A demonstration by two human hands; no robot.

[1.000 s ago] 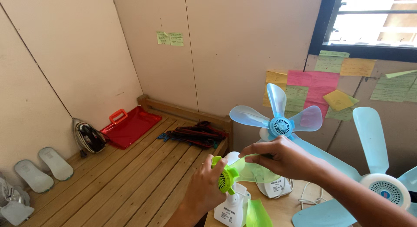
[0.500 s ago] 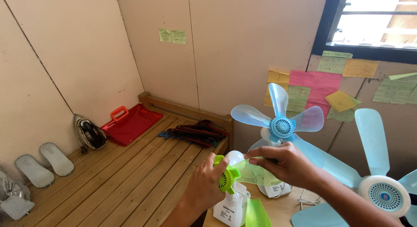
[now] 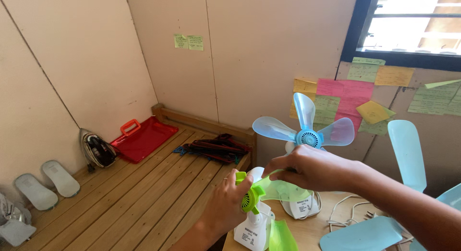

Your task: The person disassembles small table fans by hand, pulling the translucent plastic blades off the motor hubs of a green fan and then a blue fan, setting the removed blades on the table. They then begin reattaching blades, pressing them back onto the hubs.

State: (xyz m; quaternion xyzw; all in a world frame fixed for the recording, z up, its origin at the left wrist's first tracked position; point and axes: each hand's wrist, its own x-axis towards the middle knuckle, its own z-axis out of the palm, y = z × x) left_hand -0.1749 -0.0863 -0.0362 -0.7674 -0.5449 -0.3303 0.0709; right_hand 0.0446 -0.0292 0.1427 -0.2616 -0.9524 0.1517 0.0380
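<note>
A small green fan (image 3: 250, 199) on a white base is stood at the near edge of the tabletop (image 3: 307, 229), and everything else is placed against it. The left hand (image 3: 229, 205) is closed around the fan's green hub from the left, with the fingers wrapped over the hub's front. The right hand (image 3: 309, 168) is held just above and to the right of the green fan, its fingertips pinched shut on a translucent green blade (image 3: 283, 189) that reaches out to the right from the hub. A second green blade (image 3: 281, 236) is seen hanging below the fan, at the bottom edge of the view.

Directly behind the green fan, a blue fan (image 3: 307, 136) with pale translucent blades is stood on its own white base. Further right of the green fan, large light-blue blades (image 3: 408, 155) are seen, and white cords (image 3: 348, 215) are laid on the tabletop. To the left of the green fan and lower, a wooden slatted bench (image 3: 129, 198) is seen, with a red tray (image 3: 144, 138), a clothes iron (image 3: 97, 150) and a dark bundle of hangers (image 3: 216, 148) resting on it. Coloured paper notes (image 3: 345, 95) are stuck on the wall behind the fans.
</note>
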